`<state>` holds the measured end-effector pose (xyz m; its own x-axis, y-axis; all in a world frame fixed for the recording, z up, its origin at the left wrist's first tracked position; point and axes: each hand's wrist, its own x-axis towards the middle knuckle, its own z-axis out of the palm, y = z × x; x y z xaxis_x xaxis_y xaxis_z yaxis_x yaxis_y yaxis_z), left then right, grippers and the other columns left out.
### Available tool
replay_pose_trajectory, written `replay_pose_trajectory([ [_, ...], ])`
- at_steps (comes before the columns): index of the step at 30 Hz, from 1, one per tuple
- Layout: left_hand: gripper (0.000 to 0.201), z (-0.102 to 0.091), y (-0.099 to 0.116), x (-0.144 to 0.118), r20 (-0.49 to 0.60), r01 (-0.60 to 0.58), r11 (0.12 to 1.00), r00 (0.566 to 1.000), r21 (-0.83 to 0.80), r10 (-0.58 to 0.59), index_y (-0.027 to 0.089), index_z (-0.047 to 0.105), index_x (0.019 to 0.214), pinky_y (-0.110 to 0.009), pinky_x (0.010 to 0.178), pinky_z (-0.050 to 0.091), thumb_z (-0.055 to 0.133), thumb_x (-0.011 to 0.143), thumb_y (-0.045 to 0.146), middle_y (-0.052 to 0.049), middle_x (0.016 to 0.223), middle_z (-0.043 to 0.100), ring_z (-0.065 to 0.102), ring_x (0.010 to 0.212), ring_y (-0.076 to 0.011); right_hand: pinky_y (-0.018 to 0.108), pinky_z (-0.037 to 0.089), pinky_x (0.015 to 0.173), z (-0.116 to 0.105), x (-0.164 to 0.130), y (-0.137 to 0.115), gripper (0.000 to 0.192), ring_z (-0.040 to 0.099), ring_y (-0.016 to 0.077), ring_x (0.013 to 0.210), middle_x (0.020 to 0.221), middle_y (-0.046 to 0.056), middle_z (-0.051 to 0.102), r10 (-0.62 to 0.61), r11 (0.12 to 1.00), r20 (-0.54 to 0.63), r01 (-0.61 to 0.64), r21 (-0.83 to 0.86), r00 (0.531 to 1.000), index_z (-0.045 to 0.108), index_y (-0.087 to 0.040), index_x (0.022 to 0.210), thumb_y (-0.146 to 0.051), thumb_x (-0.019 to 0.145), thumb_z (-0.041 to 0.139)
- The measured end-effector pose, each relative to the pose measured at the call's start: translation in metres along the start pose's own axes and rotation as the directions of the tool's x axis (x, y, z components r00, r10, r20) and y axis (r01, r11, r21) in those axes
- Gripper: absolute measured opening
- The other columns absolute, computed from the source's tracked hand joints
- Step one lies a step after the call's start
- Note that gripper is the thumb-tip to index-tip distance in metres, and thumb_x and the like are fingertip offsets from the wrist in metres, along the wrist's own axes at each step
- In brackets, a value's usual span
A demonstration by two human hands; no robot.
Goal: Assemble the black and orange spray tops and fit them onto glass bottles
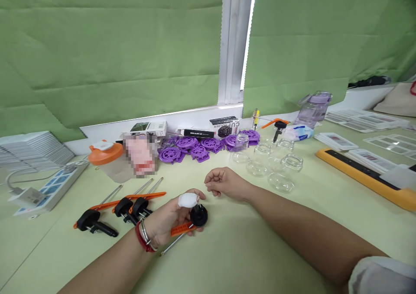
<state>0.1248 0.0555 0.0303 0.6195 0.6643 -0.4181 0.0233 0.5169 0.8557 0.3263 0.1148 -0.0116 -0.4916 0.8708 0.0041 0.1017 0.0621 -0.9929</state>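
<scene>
My left hand (pixel 175 216), with white wrapping on its thumb, is closed around a black-and-orange tool (pixel 199 216). The tool has a round black head, a flat orange arm and a thin metal rod that sticks out below my palm. Just beyond it, my right hand (pixel 222 182) hovers with fingertips pinched together; whatever they may hold is hidden or too small to see. Several similar black-and-orange tools (pixel 89 220) lie on the table to the left, their rods pointing away from me.
Purple plastic lids (pixel 188 147) are heaped at the back near small boxes (pixel 224 127). Several clear glass jars (pixel 282 181) stand right of centre. An orange-lidded cup (pixel 105 155) and a power strip (pixel 52 190) are left; a yellow-and-black bar (pixel 364 179) lies right.
</scene>
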Motion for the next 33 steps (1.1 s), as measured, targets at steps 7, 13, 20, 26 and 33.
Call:
replay_pose_trajectory([
  [7,0.035,-0.002,0.0,0.003,0.035,-0.01,1.0,0.999,-0.01,0.01,0.021,0.049,0.1,-0.028,0.055,0.04,0.05,0.075,0.046,-0.008,0.087,0.061,0.061,0.067,-0.021,0.026,0.047,0.055,0.012,-0.014,-0.017,0.032,0.059,0.011,0.056,0.064,0.003,0.064,-0.009,0.947,0.192,-0.053,0.316,0.981,0.066,-0.01,0.083,-0.033,0.064,0.076],
  [13,0.034,-0.004,-0.004,0.004,0.024,-0.014,1.0,1.0,-0.004,0.014,0.021,0.049,0.098,-0.027,0.054,0.039,0.052,0.074,0.045,-0.007,0.087,0.062,0.062,0.067,-0.0202,0.026,0.047,0.058,0.022,-0.019,-0.026,0.021,0.056,0.01,0.057,0.064,0.0,0.061,-0.047,0.988,0.139,0.026,0.149,0.989,0.067,-0.013,0.077,-0.031,0.068,0.071],
  [20,0.033,-0.002,-0.003,0.004,0.003,-0.014,1.0,1.0,0.004,0.014,0.02,0.047,0.089,-0.026,0.053,0.037,0.057,0.068,0.044,-0.003,0.073,0.06,0.06,0.061,-0.018,0.025,0.046,0.072,0.031,-0.023,-0.035,0.003,0.057,0.0122,0.072,0.075,0.0,0.061,-0.191,0.977,0.1,0.199,-0.075,0.976,0.068,-0.017,0.07,-0.018,0.068,0.07],
  [26,0.03,-0.001,-0.003,0.003,0.014,-0.02,1.0,1.0,0.018,0.02,0.019,0.048,0.09,-0.026,0.054,0.036,0.055,0.07,0.04,-0.003,0.073,0.058,0.058,0.062,-0.0175,0.025,0.045,0.071,0.029,-0.022,-0.034,0.005,0.057,0.0131,0.074,0.074,-0.001,0.061,-0.199,0.969,0.149,0.217,-0.12,0.969,0.068,-0.018,0.071,-0.015,0.067,0.07],
  [33,0.029,-0.002,-0.004,0.002,0.025,-0.021,1.0,0.999,0.014,0.02,0.02,0.05,0.093,-0.026,0.056,0.037,0.056,0.071,0.037,-0.003,0.078,0.058,0.058,0.065,-0.017,0.026,0.045,0.07,0.03,-0.023,-0.036,0.01,0.057,0.0139,0.074,0.071,-0.001,0.062,-0.198,0.969,0.152,0.216,-0.116,0.968,0.068,-0.017,0.07,-0.022,0.064,0.074],
])
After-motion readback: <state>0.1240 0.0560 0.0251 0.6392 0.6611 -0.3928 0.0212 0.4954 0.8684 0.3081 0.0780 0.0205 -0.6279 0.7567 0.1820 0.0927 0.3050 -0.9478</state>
